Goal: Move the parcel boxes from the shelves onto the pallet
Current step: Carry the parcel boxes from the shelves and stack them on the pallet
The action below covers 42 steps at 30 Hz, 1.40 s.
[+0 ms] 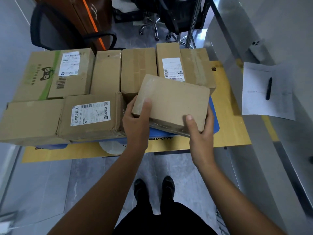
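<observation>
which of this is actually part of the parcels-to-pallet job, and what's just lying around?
Job:
- plain box, gripped by left hand and right hand
- stacked parcel boxes
- yellow sheet under the stack

Lying about:
- paper with black pen on it
- phone beyond the paper
- office chair behind the stack

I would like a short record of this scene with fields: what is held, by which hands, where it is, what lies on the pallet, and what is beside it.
held item: cardboard box, plain, no label visible on top
left hand: grips the near left corner
right hand: grips the near right edge, thumb on top
position: tilted, over the free near-right part of the pallet
on pallet: several parcel boxes, filling the back and left
beside: pen on a paper sheet, to the right
</observation>
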Tool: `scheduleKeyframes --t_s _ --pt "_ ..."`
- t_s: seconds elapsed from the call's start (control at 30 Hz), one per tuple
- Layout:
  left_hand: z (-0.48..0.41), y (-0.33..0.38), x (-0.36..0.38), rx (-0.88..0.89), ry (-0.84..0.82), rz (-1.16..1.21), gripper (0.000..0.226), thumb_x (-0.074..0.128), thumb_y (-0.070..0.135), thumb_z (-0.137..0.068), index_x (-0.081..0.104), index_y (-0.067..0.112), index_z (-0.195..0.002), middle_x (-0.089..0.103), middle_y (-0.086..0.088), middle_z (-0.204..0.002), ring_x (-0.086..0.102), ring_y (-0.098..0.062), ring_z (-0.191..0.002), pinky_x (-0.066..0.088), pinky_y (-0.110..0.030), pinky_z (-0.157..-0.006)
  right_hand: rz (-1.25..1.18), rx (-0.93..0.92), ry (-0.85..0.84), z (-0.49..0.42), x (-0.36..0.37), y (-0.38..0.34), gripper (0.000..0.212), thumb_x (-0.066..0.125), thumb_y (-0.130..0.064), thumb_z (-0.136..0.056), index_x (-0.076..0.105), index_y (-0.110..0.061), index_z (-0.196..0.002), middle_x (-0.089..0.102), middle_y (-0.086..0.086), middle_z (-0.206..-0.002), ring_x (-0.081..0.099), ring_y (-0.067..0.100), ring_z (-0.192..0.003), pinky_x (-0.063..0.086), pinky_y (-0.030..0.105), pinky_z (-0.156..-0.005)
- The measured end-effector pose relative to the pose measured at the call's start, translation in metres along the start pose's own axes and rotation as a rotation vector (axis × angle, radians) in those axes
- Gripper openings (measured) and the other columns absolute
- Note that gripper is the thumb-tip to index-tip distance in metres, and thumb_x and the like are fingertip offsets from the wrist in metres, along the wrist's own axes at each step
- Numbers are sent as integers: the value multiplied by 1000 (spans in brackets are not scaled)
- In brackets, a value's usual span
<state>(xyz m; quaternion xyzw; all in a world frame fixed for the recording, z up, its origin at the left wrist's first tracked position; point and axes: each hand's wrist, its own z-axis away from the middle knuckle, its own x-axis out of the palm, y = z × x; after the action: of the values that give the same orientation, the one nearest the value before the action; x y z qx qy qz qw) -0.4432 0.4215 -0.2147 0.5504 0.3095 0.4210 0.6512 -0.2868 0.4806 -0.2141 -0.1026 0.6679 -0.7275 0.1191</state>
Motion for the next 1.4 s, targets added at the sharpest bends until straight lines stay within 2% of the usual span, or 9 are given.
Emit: scheduleKeyframes --t_s 0.1,0.27,0.43,0.63,0.77,1.07,1.23,1.3,1.4 --pt "9 -6 -8 69 18 -167 49 76 58 -86 63 35 -126 68 23 -113 66 4 -104 55 -16 -76 11 12 36 -11 -4 4 77 70 -55 -89 40 -35 -158 54 -15 -152 53 1 -137 48 28 -111" --pt "10 -9 -17 159 -44 -439 52 71 58 -91 52 31 -131 61 18 -116 62 5 -103 54 -12 -70 5 59 7 -30 -14 13 60 67 -51 -94 51 -36 -150 61 -13 -144 57 12 -135 49 49 -113" --pt "-1 -9 -26 232 -99 -667 82 65 59 -94 32 22 -159 47 5 -155 49 -10 -136 46 -28 -103 2 84 -10 -41 -10 28 55 68 -57 -91 56 -45 -143 65 -22 -135 61 4 -128 53 39 -108" --pt "-39 -2 -64 422 -11 -970 68 57 58 -96 51 12 -145 59 -8 -134 50 -28 -131 25 -41 -121 49 122 -86 -51 13 56 58 60 -52 -95 49 -35 -149 59 -15 -143 57 3 -131 50 36 -112" --pt "-54 -10 -77 360 -119 -1185 78 56 64 -96 43 15 -156 40 -8 -163 22 -31 -157 8 -50 -129 80 127 -109 -57 32 64 61 58 -51 -98 46 -30 -154 56 -9 -149 53 11 -139 46 45 -117" --pt "-55 -21 -79 416 -145 -1265 93 36 81 -89 40 16 -155 33 -9 -167 14 -37 -158 3 -53 -129 154 150 -60 -55 47 65 45 60 -44 -105 56 -28 -147 67 -12 -136 63 1 -123 51 31 -108" --pt "-57 -17 -83 395 -210 -1182 86 44 74 -94 36 17 -157 23 -7 -171 8 -35 -159 -3 -53 -128 173 205 -22 -36 36 56 68 50 -64 -101 36 -36 -162 42 -19 -160 41 1 -145 35 38 -124" --pt "-52 -12 -82 454 -222 -1056 78 50 66 -94 46 14 -152 34 -8 -167 16 -35 -158 0 -53 -129 166 221 21 -18 29 52 80 51 -75 -91 36 -40 -161 44 -32 -153 40 -1 -145 35 37 -123" --pt "-33 -9 -67 645 -321 -888 63 59 52 -96 57 10 -144 47 -7 -159 25 -34 -156 12 -55 -128 231 188 76 22 9 52 85 54 -80 -85 38 -43 -159 47 -50 -134 45 -19 -132 41 23 -110"
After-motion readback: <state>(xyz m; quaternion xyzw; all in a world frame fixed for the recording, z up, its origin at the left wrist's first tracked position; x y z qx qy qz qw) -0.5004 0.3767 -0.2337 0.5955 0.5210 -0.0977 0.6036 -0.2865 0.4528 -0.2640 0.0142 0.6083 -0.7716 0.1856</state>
